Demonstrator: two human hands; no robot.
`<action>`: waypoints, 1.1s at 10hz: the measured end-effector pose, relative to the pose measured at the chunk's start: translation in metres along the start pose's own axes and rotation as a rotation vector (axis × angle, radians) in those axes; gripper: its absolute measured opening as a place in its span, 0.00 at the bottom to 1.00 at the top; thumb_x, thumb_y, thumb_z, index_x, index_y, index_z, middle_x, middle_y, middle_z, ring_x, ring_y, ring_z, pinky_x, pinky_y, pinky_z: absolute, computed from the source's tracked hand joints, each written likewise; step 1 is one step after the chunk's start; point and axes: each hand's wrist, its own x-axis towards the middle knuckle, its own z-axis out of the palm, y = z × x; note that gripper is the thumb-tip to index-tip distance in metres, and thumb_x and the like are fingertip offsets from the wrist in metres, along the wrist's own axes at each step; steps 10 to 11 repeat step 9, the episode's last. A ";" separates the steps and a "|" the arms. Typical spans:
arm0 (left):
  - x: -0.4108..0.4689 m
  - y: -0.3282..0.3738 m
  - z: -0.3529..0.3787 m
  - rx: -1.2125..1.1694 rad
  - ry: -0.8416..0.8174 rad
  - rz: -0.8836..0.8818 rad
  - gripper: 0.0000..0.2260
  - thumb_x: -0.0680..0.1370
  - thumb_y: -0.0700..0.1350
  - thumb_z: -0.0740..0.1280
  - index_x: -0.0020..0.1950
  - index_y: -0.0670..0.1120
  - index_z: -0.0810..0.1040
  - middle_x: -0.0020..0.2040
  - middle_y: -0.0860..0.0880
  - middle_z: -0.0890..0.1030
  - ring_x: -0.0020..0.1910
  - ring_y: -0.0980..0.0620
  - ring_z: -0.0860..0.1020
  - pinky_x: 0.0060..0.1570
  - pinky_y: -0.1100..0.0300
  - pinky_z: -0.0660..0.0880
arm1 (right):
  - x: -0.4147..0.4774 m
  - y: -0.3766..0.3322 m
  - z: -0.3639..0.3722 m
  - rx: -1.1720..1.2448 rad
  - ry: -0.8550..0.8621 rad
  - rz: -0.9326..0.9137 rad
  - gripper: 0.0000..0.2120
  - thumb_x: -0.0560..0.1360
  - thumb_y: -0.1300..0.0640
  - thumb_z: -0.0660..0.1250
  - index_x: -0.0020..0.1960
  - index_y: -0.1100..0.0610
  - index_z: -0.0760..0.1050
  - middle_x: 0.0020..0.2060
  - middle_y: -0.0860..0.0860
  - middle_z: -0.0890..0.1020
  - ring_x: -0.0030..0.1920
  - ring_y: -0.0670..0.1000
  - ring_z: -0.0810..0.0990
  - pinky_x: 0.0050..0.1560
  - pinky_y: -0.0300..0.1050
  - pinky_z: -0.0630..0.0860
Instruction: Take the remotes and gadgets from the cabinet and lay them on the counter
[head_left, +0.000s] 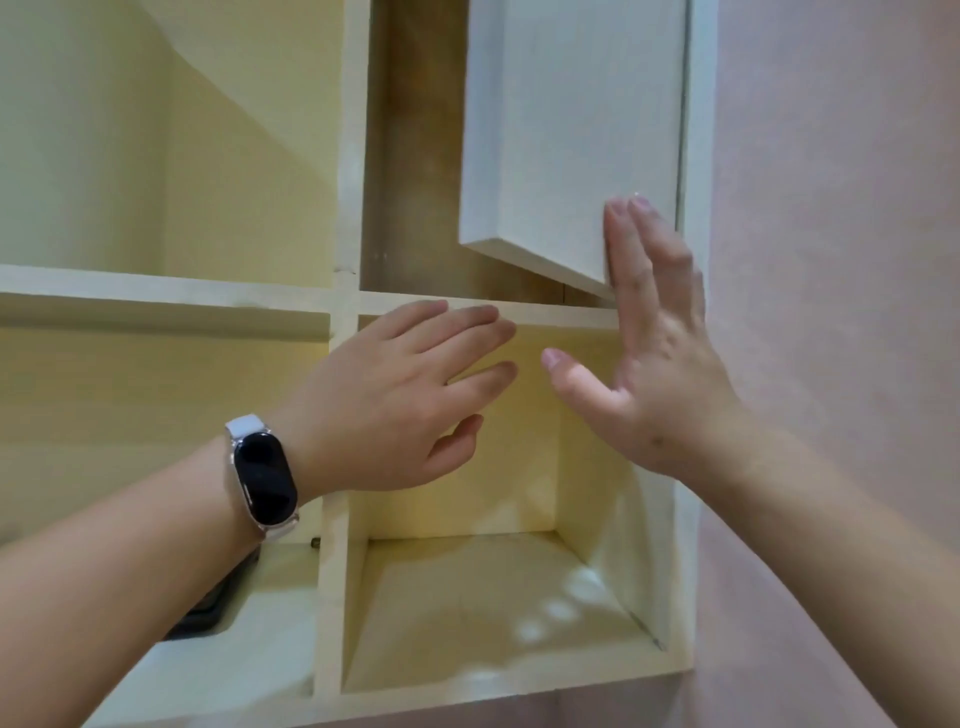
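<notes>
Head view shows your right hand (660, 353) flat and empty on the cabinet door (571, 130), your left hand (405, 395) open and empty, one dark gadget (208, 608) seemingly still shelved lower left; no table visible.

Both your forearms come into view bare, with no sleeve reaching either wrist, and your left hand (395, 400) and right hand (660, 364) wear no gloves or rings that you can make out. On your left wrist sits a fitness band (262, 480): a long, rounded, pill-shaped black screen, dark and glossy, set in a pale silvery frame and carried on a white or very light lilac strap that wraps around the wrist. Your fingernails look short and unpainted, though the picture is soft there and a pale polish may be on them.
</notes>
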 end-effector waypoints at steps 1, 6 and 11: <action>0.000 -0.001 0.000 -0.012 0.006 -0.008 0.17 0.77 0.49 0.63 0.63 0.43 0.79 0.67 0.40 0.76 0.68 0.41 0.72 0.67 0.44 0.68 | 0.003 -0.001 0.005 -0.107 -0.038 0.013 0.43 0.71 0.39 0.61 0.78 0.45 0.42 0.76 0.51 0.50 0.76 0.55 0.52 0.74 0.57 0.55; 0.002 -0.001 -0.002 -0.025 0.053 0.005 0.12 0.76 0.46 0.64 0.53 0.41 0.81 0.63 0.40 0.79 0.67 0.40 0.74 0.65 0.44 0.69 | 0.024 -0.013 0.016 -0.504 -0.364 0.044 0.42 0.74 0.39 0.60 0.77 0.42 0.35 0.78 0.52 0.43 0.76 0.56 0.44 0.71 0.55 0.51; 0.001 0.017 -0.024 -0.055 -0.028 -0.106 0.13 0.74 0.47 0.65 0.55 0.42 0.81 0.62 0.41 0.79 0.65 0.40 0.75 0.64 0.45 0.69 | 0.009 -0.018 -0.029 -0.250 -0.446 0.104 0.32 0.76 0.43 0.61 0.77 0.42 0.53 0.78 0.47 0.53 0.76 0.52 0.51 0.74 0.52 0.51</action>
